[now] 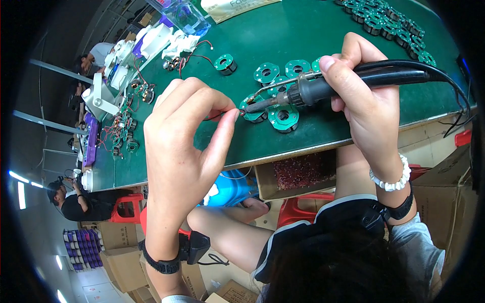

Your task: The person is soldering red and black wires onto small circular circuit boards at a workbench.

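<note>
Soldering iron [348, 83], black-handled with a metal tip, is gripped in the right hand [366, 108], all fingers closed around the handle and the thumb laid along its top. Its cable is led away to the right, past the table edge. The tip is brought down just beyond the left fingertips, onto a small round green circuit board [255, 110] lying on the green table mat [303, 35]. A second such board [284, 119] lies just to the right of the tip, beneath the iron's barrel, and three more [267, 73] are seen a little farther off, behind the barrel.

A thin wire [214, 117] is pinched between the thumb and forefinger of the left hand [187, 131], the remaining fingers being curled; its free end is held at the board where the tip rests. Whether tip and wire actually touch cannot be told.

The step in hand is judged to be the soldering of the wire's end to a pad on the board. For the next move, the wire would need to be kept steady against the pad until the joint has set, and the iron lifted straight off without the board being dragged.

Well beyond the right knuckles, a cluster of similar boards [389, 22] is laid out. Far to the left of the left hand, white plastic parts [151, 43] and red-wired assemblies [121, 134] are spread along the mat.
</note>
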{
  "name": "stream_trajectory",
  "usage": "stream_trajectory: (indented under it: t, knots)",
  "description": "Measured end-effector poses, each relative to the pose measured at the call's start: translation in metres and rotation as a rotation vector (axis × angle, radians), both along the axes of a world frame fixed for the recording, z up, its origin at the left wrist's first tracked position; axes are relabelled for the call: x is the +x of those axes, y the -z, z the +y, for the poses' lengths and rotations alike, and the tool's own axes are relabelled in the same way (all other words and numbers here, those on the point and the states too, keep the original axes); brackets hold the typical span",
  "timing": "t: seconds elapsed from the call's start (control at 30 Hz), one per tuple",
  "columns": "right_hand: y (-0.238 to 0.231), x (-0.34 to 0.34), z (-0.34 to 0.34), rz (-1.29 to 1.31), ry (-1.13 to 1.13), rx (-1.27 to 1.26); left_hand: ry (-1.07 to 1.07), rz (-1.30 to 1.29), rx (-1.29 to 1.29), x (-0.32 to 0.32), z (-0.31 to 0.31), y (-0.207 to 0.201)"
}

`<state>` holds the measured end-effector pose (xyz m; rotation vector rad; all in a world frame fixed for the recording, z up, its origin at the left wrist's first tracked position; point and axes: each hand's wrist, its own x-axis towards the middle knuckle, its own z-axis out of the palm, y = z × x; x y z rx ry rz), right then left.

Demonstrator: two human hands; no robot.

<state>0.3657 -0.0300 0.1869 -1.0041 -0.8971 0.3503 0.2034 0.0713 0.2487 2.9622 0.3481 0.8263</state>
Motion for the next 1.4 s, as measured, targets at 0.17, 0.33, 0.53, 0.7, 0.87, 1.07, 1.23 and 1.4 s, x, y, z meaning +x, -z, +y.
stream_trajectory:
  t: [0.17,0.33,0.53,0.7,0.87,1.07,1.23,1.4]
  knots:
    - [0.0,0.0,-0.001,-0.013,-0.001,-0.006,0.004,-0.002,0.007,0.0,0.001,0.0]
    - [-0.002,-0.001,0.0,0.006,-0.008,-0.018,-0.001,0.002,0.018,-0.001,0.0,-0.001]
    - [0.0,0.0,-0.001,-0.007,-0.014,-0.015,-0.009,0.016,0.032,-0.002,0.0,-0.002]
    - [-0.001,-0.001,-0.001,0.01,0.003,-0.002,-0.033,0.036,0.043,-0.004,-0.002,-0.004]
    - [-0.001,-0.001,-0.002,0.018,0.008,0.005,-0.055,0.05,0.056,-0.004,-0.004,-0.004]
    - [-0.002,-0.003,-0.002,0.021,0.009,-0.001,-0.054,0.042,0.064,-0.006,-0.004,-0.004]
    - [-0.002,0.0,-0.005,0.116,0.123,0.098,-0.07,0.035,0.061,-0.01,-0.011,-0.009]
    - [-0.002,0.003,-0.006,0.183,0.143,0.08,0.061,0.048,-0.071,-0.028,-0.049,0.004]
